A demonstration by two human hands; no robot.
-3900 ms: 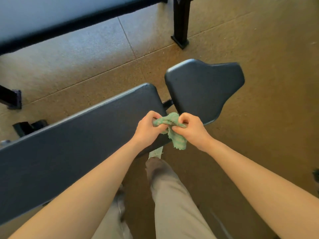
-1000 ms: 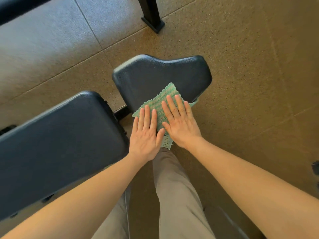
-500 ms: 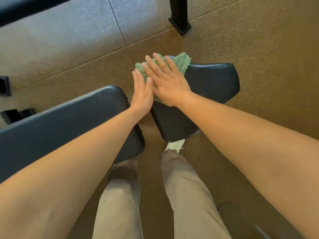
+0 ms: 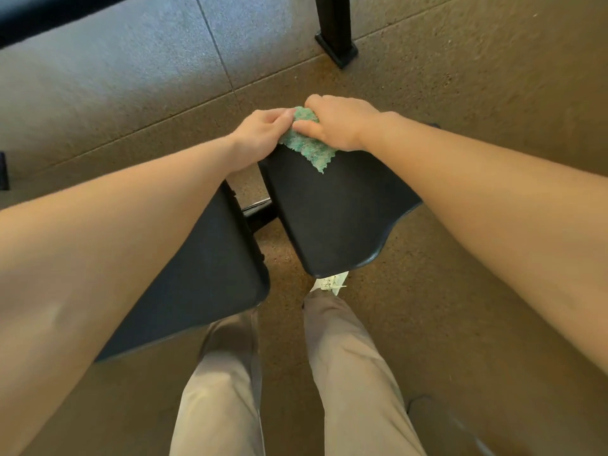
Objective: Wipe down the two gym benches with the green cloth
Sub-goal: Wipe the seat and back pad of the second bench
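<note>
The green cloth [image 4: 304, 144] is bunched at the far edge of the dark seat pad [image 4: 332, 212] of the near bench. My right hand [image 4: 335, 125] curls over the cloth and grips it. My left hand [image 4: 260, 133] pinches the cloth's left side with its fingertips. The bench's long back pad [image 4: 204, 284] lies to the left, mostly under my left forearm. A second bench [image 4: 49, 18] shows only as a dark edge at the top left.
A black metal leg with a foot [image 4: 335, 44] stands on the speckled rubber floor beyond the seat pad. My legs in beige trousers and a white shoe [image 4: 330, 284] are below the pad. A black frame joint [image 4: 260, 213] links the two pads.
Both hands lay flat on the cloth half a second ago; now their fingers have curled and gathered it at the pad's far edge. Earlier the cloth was pushed from the near side to the far side.
</note>
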